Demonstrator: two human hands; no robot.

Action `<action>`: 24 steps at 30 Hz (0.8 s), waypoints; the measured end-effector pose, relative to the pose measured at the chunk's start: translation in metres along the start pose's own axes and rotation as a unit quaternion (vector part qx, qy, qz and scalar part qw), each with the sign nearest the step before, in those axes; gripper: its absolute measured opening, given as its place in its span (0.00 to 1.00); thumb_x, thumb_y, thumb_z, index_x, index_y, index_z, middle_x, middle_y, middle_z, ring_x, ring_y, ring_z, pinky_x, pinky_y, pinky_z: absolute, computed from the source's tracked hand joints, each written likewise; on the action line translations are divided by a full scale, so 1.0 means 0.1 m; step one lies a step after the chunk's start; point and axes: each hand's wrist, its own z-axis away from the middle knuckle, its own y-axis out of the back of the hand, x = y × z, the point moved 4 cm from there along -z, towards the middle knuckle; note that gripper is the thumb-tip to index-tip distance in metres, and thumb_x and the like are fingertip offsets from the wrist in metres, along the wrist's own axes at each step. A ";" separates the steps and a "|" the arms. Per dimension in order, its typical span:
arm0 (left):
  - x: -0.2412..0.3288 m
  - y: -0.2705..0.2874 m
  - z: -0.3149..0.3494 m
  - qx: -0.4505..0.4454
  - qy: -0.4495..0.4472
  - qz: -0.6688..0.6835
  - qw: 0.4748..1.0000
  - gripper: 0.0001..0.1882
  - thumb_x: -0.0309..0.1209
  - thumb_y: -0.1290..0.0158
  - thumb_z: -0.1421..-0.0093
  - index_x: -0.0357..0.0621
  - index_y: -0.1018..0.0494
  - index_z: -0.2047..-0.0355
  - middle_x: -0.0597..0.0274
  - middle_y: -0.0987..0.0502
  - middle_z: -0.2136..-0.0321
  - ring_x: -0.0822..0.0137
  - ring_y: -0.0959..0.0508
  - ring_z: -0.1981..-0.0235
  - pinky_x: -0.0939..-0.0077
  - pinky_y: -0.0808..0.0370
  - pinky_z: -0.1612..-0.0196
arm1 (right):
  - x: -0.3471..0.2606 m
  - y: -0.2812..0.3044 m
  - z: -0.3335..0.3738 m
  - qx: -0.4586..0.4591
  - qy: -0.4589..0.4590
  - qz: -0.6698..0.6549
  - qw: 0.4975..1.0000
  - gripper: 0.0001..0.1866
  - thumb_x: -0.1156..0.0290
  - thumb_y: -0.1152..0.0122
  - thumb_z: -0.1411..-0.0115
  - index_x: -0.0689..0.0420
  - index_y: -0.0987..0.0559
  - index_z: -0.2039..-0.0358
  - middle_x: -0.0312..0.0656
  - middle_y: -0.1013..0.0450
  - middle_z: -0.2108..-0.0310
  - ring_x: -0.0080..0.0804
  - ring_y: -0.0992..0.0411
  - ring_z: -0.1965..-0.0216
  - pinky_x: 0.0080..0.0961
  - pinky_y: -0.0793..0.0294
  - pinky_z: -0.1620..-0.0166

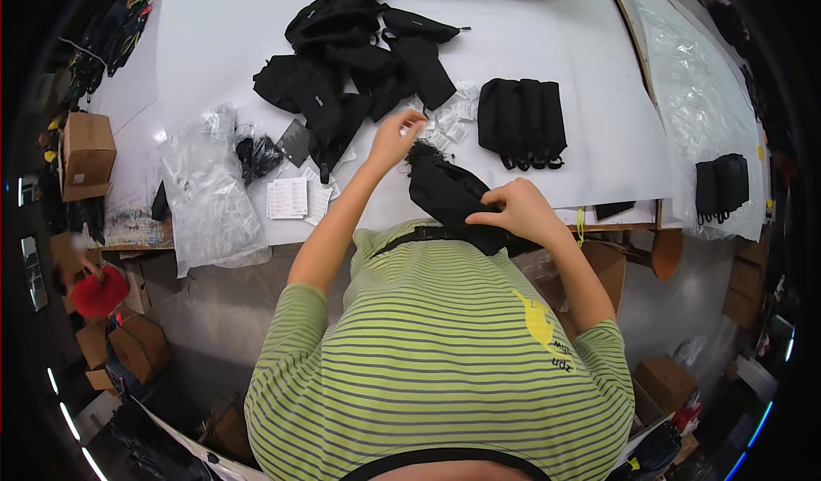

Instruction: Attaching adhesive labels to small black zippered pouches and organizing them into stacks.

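Observation:
A black fabric waist bag point(440, 190) lies at the table's near edge, right against my body, its opening facing up. My right hand point(517, 210) pinches the bag's right side between thumb and fingers. Beyond the bag's left end my left hand point(396, 141) is closed in a pinch above the table. Whatever its fingertips hold is too small to make out. Just past them lie scattered small clear-and-white packets point(449, 126). A tangle of thin black cords point(421, 150) sits between the left hand and the bag.
Black bags point(321, 88) form a loose heap at the far left of the white table point(564, 45). Several more stand in a neat row point(522, 122) on the right. White printed cards point(286, 199) and a large clear plastic bag point(212, 194) lie on the left.

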 end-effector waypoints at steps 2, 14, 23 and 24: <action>-0.43 -0.04 -0.11 0.107 -0.046 -0.147 0.982 0.07 0.28 0.47 0.48 0.42 0.27 0.68 0.58 0.25 0.66 0.60 0.28 0.61 0.68 0.32 0.57 | 0.03 0.01 0.06 0.028 -0.044 -0.028 0.998 0.21 0.51 0.33 0.57 0.59 0.24 0.84 0.43 0.36 0.91 0.42 0.37 0.86 0.28 0.37 0.79; 0.81 0.17 -0.01 0.098 -0.101 0.077 0.987 0.11 0.33 0.43 0.50 0.42 0.26 0.67 0.62 0.24 0.68 0.62 0.27 0.61 0.71 0.32 0.58 | 0.04 0.19 0.11 0.203 0.058 0.176 0.961 0.16 0.55 0.35 0.56 0.53 0.25 0.87 0.41 0.36 0.92 0.40 0.35 0.87 0.32 0.37 0.81; 1.07 0.58 0.49 0.238 -0.105 0.109 0.959 0.40 0.43 0.37 0.55 0.46 0.41 0.44 0.60 0.38 0.46 0.61 0.39 0.46 0.67 0.44 0.44 | -0.39 0.45 -0.14 0.292 0.152 0.149 0.933 0.13 0.58 0.31 0.59 0.53 0.21 0.84 0.36 0.34 0.91 0.32 0.35 0.88 0.25 0.39 0.79; 0.91 0.48 0.52 0.171 -0.063 0.293 0.939 0.42 0.43 0.38 0.54 0.46 0.45 0.42 0.62 0.39 0.45 0.61 0.39 0.45 0.66 0.44 0.43 | -0.43 0.46 -0.16 0.313 0.158 0.120 0.929 0.12 0.60 0.30 0.60 0.54 0.20 0.82 0.35 0.33 0.91 0.30 0.36 0.88 0.23 0.40 0.80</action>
